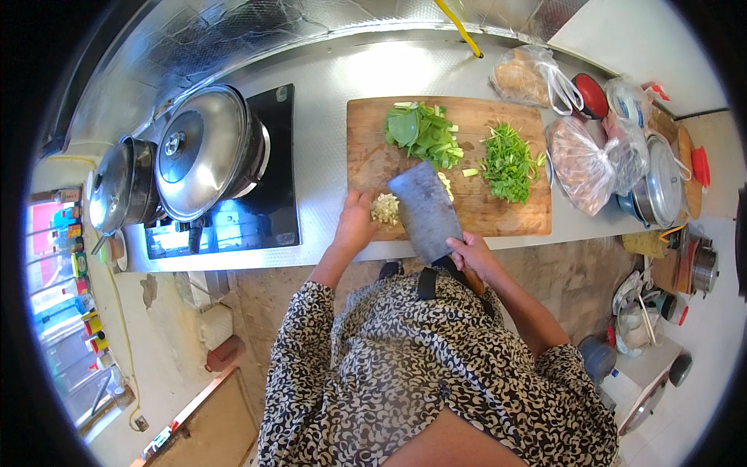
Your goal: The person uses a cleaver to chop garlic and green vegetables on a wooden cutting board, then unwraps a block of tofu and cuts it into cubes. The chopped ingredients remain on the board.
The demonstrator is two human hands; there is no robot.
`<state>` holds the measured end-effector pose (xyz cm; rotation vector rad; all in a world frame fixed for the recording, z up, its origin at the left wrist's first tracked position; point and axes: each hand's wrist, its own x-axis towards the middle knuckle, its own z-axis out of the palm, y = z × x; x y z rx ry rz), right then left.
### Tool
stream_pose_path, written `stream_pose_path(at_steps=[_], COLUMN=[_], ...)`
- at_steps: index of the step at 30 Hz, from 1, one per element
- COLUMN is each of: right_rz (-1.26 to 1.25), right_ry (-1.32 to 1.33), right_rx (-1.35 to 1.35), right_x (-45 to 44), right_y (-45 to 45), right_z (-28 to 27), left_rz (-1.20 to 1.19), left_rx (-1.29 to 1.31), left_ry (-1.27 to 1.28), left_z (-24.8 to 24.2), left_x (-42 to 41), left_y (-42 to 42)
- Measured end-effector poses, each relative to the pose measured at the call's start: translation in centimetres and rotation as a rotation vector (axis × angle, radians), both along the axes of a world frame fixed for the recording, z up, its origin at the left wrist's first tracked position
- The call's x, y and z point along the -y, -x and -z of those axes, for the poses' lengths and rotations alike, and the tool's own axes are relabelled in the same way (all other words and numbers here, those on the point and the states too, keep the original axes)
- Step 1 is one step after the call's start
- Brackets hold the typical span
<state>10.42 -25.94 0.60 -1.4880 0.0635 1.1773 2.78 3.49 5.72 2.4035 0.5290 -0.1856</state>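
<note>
My right hand (475,255) grips the wooden handle of a Chinese cleaver (429,210). The broad dark blade slants up to the left, just above the front part of a wooden cutting board (367,149). At the board's left front edge, my left hand (355,220) curves against a small heap of chopped garlic (385,209), opposite the blade. Partly hidden behind the blade lie pale sliced pieces (446,185). Farther back sits a pile of cut leafy greens (417,131). To its right is a pile of chopped green herbs (508,163), with one loose pale stem piece (470,172) between them.
Left of the board, a lidded wok (204,152) stands on a black glass cooktop (277,192), beside a smaller lidded pan (114,190). Plastic bags of food (580,163), a red bowl (590,96) and a glass-lidded pot (662,181) crowd the counter's right end.
</note>
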Motion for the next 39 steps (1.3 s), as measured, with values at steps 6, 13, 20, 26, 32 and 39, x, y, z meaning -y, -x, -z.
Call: stream_pose_path(at_steps=[6, 13, 20, 26, 32, 39], right_rz=[-0.082, -0.085, -0.087, -0.053, -0.026, -0.177], right_ry=[-0.023, 0.003, 0.031, -0.006, 0.053, 0.254], right_rx=[0.046, 0.088, 0.103, 0.115, 0.151, 0.487], right_x=[-1.4, -2.1, -1.9, -1.6, -2.6, -5.1], right_y=[1.7, 2.6, 1.7, 0.8, 0.7, -0.7], right_z=[0.9, 0.9, -1.6, -0.7, -1.4, -3.5], left_rz=[-0.017, -0.039, 0.013, 0.064, 0.032, -0.025], left_rx=[0.092, 0.203, 0.214, 0.21, 0.188, 0.324], left_ry=[0.052, 0.083, 0.064, 0.029, 0.048, 0.106], left_z=[2.0, 3.4, 3.5, 3.9, 6.3, 5.6], left_x=[0.3, 0.8, 0.8, 0.9, -0.5, -1.0], left_y=[0.0, 0.6, -0.6, -2.6, -2.9, -4.2])
